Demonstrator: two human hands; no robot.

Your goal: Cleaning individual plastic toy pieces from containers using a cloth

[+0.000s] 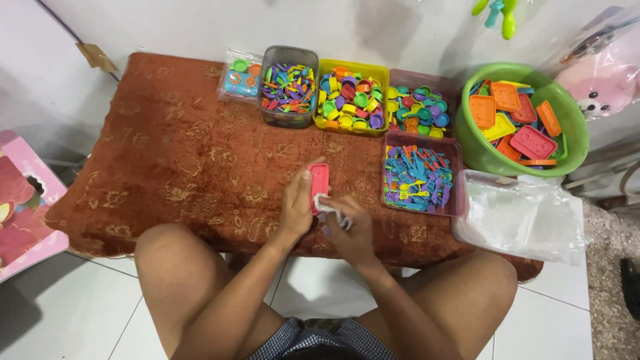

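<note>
1. A red toy tray (319,184) stands on edge over the brown-clothed counter (180,160), in front of the person's knees.
2. The left hand (298,203) pinches its side, fingers pressed on it.
3. The right hand (348,230) closes its fingers on a clear plastic bag (331,210) touching the tray.
4. Just right sits a pink bin of blue cutlery (419,176); further off, a green basin (527,120) of trays.
</note>
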